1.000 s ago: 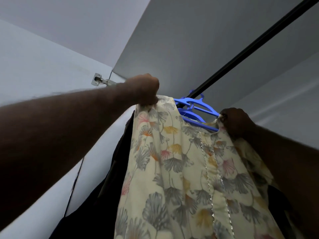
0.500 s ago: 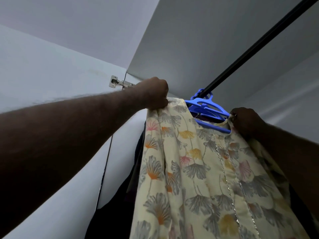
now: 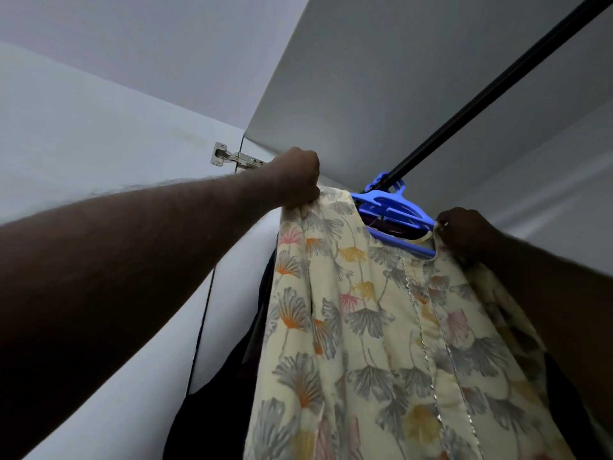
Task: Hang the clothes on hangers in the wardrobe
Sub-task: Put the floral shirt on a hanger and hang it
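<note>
A cream floral garment (image 3: 358, 327) hangs from a blue plastic hanger (image 3: 394, 207) whose hook sits on the black wardrobe rail (image 3: 491, 84). My left hand (image 3: 295, 177) grips the garment's left shoulder at the top. At the neckline, beside the hanger's right arm, my right hand (image 3: 464, 230) pinches the fabric. More blue hangers are bunched just behind the first one. The lower part of the garment runs out of view.
Dark clothes (image 3: 232, 376) hang behind and to the left of the floral garment. The open wardrobe door (image 3: 99, 161) stands at left with a metal hinge (image 3: 229, 157). The wardrobe's grey top panel (image 3: 398, 78) is close above the rail.
Both hands keep their hold on the garment. The view has shifted slightly, so hanger and hands sit a little lower and more to the right in the picture.
</note>
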A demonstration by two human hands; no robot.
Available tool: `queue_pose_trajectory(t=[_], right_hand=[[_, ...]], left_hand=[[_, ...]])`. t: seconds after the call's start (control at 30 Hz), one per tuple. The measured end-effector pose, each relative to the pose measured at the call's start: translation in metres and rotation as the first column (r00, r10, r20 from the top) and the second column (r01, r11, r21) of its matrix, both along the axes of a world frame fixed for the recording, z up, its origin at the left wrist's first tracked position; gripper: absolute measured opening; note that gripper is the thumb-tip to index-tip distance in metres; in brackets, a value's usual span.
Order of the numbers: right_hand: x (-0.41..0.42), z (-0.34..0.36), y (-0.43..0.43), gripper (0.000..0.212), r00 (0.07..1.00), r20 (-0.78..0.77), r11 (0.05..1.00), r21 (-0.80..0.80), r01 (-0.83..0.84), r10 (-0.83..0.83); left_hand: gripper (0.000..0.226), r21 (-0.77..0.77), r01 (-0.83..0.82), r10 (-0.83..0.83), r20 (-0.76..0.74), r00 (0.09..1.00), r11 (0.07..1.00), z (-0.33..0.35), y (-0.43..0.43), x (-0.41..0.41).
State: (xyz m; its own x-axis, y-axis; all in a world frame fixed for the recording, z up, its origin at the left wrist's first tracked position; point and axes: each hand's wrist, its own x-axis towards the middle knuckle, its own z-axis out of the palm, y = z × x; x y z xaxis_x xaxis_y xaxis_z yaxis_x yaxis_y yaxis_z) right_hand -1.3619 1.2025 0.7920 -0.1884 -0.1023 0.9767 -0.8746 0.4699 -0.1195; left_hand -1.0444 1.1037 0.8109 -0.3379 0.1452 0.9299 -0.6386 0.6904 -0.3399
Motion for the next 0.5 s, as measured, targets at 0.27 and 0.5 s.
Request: queue_pose_trajectory(t=[0.27, 0.5], right_hand=[[0.014, -0.011, -0.003, 0.028, 0.997, -0.03, 0.966, -0.245, -0.08, 0.075], [0.107, -0.028, -0.023, 0.015, 0.866, -0.411, 0.851, -0.306, -0.427, 0.287]], left_hand=[[0.026, 0.38, 0.536, -0.512, -0.172, 0.842, 0.754, -0.009, -0.001, 0.011], [0.04, 0.744, 0.615, -0.704, -0.289, 0.649, 0.262, -0.032, -0.015, 0.029]])
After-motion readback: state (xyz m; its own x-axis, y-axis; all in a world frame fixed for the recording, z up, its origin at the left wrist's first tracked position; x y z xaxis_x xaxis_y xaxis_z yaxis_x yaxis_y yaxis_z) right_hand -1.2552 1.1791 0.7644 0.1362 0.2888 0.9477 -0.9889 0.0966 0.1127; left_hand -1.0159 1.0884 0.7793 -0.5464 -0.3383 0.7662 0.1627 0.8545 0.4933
